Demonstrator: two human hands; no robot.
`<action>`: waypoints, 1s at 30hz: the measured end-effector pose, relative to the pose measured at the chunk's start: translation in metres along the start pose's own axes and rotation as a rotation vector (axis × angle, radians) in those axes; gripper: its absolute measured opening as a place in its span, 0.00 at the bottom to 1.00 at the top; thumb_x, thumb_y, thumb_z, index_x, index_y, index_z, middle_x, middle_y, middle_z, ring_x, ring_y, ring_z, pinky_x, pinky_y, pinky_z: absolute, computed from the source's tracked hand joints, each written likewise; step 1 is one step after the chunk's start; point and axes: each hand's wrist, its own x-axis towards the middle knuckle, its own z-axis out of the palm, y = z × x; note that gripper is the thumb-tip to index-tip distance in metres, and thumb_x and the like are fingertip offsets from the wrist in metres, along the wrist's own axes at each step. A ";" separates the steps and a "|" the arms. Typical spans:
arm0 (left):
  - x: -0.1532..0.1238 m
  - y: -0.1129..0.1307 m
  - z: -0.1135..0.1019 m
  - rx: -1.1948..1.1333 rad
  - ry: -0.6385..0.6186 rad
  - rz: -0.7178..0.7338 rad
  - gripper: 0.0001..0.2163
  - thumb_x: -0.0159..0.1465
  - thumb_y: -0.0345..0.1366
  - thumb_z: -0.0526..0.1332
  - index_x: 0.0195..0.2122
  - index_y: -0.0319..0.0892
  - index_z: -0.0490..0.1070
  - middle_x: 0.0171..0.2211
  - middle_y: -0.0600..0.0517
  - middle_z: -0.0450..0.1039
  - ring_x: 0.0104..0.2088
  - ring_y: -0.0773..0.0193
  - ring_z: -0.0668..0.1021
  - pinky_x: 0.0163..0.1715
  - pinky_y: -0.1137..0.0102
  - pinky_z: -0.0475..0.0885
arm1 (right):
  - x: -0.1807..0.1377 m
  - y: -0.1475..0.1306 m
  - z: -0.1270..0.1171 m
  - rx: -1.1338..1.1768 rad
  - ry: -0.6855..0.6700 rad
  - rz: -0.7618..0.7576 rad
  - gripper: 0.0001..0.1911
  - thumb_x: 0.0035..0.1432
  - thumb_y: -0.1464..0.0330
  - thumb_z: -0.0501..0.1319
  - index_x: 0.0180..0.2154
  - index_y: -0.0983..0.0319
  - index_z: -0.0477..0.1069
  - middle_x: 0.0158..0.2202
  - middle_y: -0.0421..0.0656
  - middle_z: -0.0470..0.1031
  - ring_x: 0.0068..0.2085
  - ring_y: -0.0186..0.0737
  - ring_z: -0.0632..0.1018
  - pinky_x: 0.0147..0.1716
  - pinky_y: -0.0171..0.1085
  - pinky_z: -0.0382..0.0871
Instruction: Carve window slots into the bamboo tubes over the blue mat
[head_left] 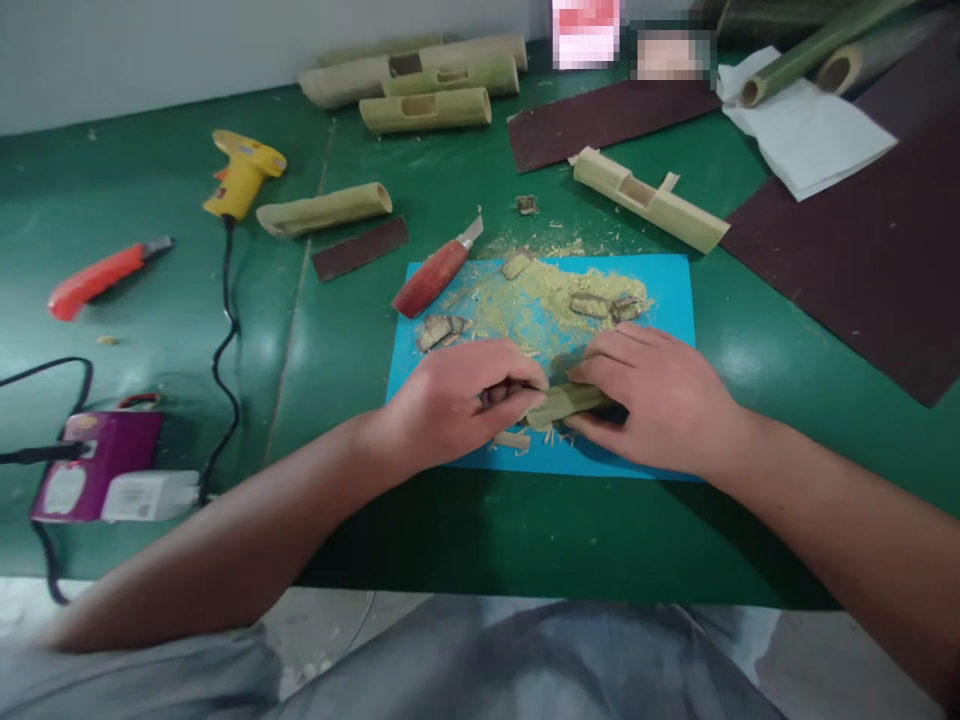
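Note:
A short length of green bamboo (570,402) lies low over the blue mat (660,290). My right hand (656,395) is closed round its right part, thumb below and fingers above. At the bamboo's left end, my left hand (469,405) is closed, thumb and forefinger pinched together. Whatever the left fingers pinch is hidden; shade fills the gap behind them. Beyond the hands, yellowish shavings (555,290) are spread over the mat with several small bark-covered chips (590,305). A red-handled knife (435,275) rests across the mat's upper left corner.
Left are a yellow glue gun (244,175), an orange cutter (101,280) and a purple power adapter (105,465) with black cords. Cut bamboo tubes (427,110) line the back. A notched tube (649,200), dark brown sheets (847,270) and white paper (817,140) lie right.

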 end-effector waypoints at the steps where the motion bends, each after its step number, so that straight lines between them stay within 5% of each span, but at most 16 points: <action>1: 0.000 0.000 -0.001 -0.005 -0.003 -0.010 0.04 0.70 0.32 0.62 0.38 0.43 0.75 0.29 0.55 0.76 0.26 0.70 0.74 0.31 0.73 0.71 | 0.000 0.000 0.000 0.010 -0.003 0.006 0.13 0.65 0.58 0.62 0.37 0.62 0.76 0.37 0.47 0.76 0.39 0.46 0.73 0.39 0.43 0.64; 13: -0.004 -0.003 -0.001 -0.040 -0.006 0.038 0.04 0.70 0.31 0.62 0.43 0.43 0.75 0.29 0.55 0.74 0.27 0.69 0.74 0.31 0.72 0.72 | 0.000 0.000 -0.001 0.012 -0.009 0.022 0.14 0.65 0.57 0.62 0.36 0.61 0.75 0.36 0.46 0.76 0.39 0.45 0.72 0.37 0.43 0.62; 30: -0.004 0.002 0.003 -0.009 -0.037 -0.101 0.07 0.70 0.33 0.60 0.35 0.43 0.75 0.24 0.57 0.74 0.21 0.72 0.70 0.23 0.75 0.66 | 0.001 0.001 0.000 -0.008 -0.007 -0.008 0.14 0.66 0.57 0.61 0.36 0.61 0.74 0.36 0.46 0.76 0.39 0.45 0.72 0.36 0.42 0.59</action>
